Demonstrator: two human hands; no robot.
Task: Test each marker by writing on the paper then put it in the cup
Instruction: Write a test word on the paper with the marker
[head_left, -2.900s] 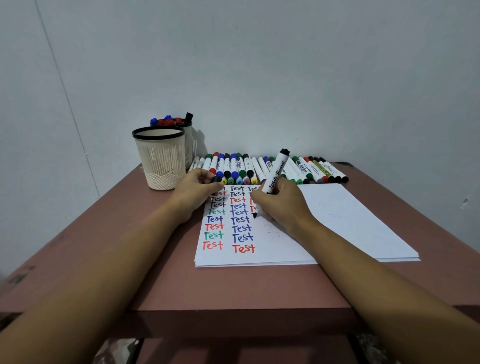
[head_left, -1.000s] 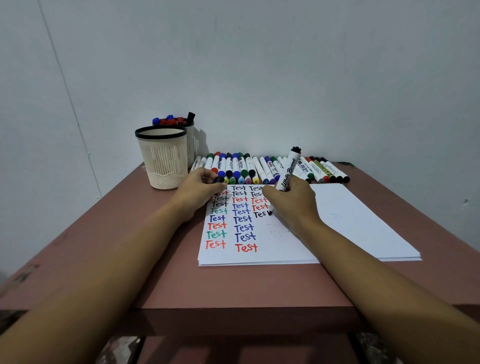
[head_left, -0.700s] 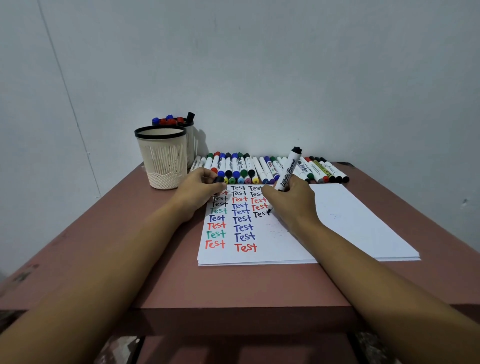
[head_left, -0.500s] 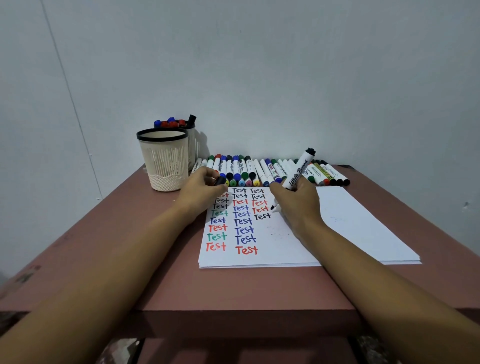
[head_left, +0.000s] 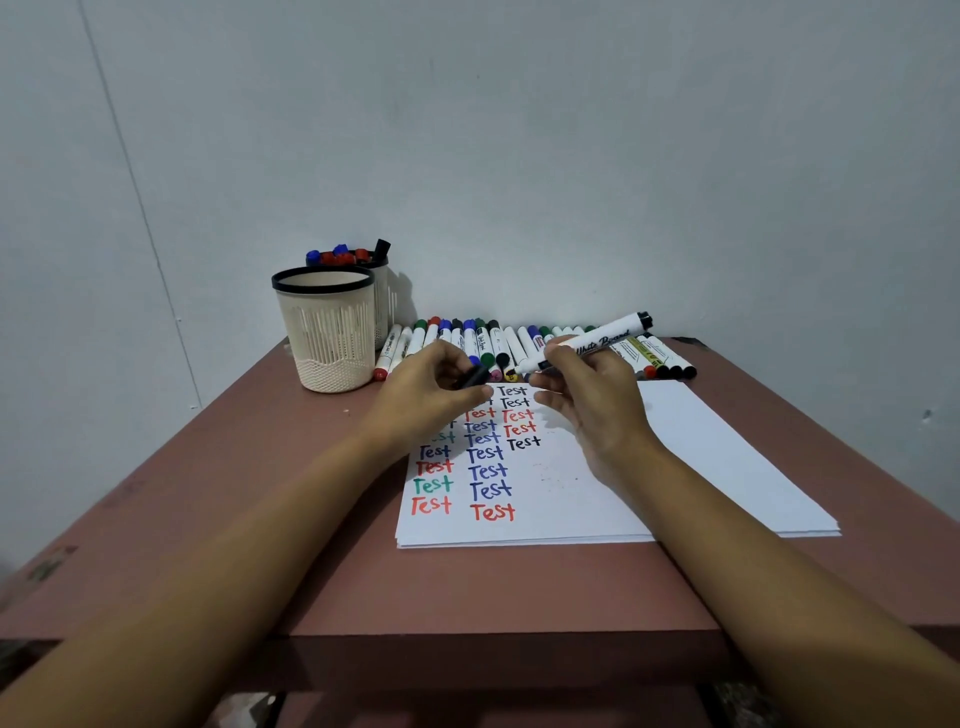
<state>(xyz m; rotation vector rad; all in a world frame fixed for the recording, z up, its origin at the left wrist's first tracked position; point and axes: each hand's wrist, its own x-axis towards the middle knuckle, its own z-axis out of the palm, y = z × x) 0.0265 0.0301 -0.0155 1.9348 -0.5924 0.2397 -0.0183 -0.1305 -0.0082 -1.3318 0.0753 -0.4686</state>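
Note:
My right hand (head_left: 597, 405) holds a white whiteboard marker (head_left: 597, 340) nearly level above the paper, its bare tip pointing left. My left hand (head_left: 428, 392) pinches the marker's black cap (head_left: 472, 376), a short gap away from that tip. The white paper stack (head_left: 675, 467) carries three columns of "Test" in black, red, blue and green; the newest black word sits in the third column. A cream cup (head_left: 327, 332) with a black rim stands at the back left.
Behind the cream cup, a second cup (head_left: 382, 301) holds several red, blue and black markers. A row of several capped markers (head_left: 498, 345) lies along the wall behind the paper. The brown table's (head_left: 260, 493) front edge is near me.
My right hand finished a black "Test", lifted the marker off the paper and tipped it level. My left hand raised the cap toward the tip.

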